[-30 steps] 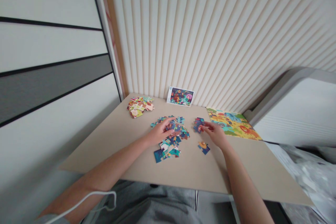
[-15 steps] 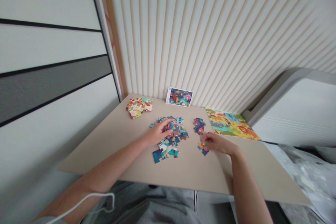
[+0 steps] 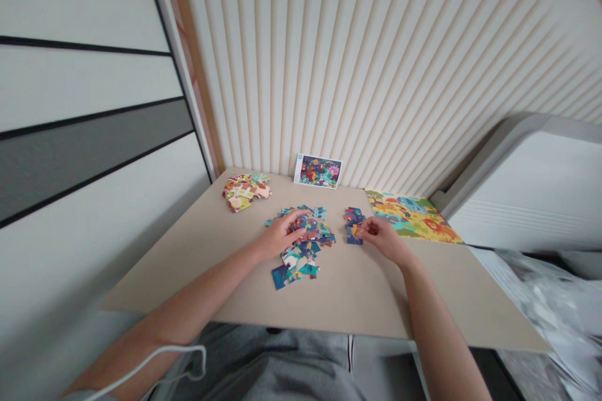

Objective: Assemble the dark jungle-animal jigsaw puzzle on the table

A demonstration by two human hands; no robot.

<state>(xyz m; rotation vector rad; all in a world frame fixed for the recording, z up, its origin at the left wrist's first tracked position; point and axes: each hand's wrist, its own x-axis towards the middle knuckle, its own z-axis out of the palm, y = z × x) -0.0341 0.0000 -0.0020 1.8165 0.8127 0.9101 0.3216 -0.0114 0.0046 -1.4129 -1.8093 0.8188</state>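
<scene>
My right hand (image 3: 384,239) pinches a blue and orange puzzle piece (image 3: 353,235) at its right edge. This piece lies against the near side of a few joined dark blue puzzle pieces (image 3: 353,215); whether it is locked in I cannot tell. My left hand (image 3: 281,235) rests open over a loose pile of blue and teal puzzle pieces (image 3: 301,263), thumb apart from the fingers, and covers part of it. Behind both hands a picture card (image 3: 318,171) with a colourful scene leans against the pleated wall.
A second heap of puzzle pieces (image 3: 245,191), reddish and green, lies at the table's back left. On the right is a finished yellow animal puzzle (image 3: 416,218). The beige table (image 3: 329,307) ends at my lap. Clear plastic wrapping (image 3: 540,294) sits beyond its right edge.
My right hand has moved away from me and slightly left, bringing the blue and orange piece up to the joined pieces. My left hand stays on the pile.
</scene>
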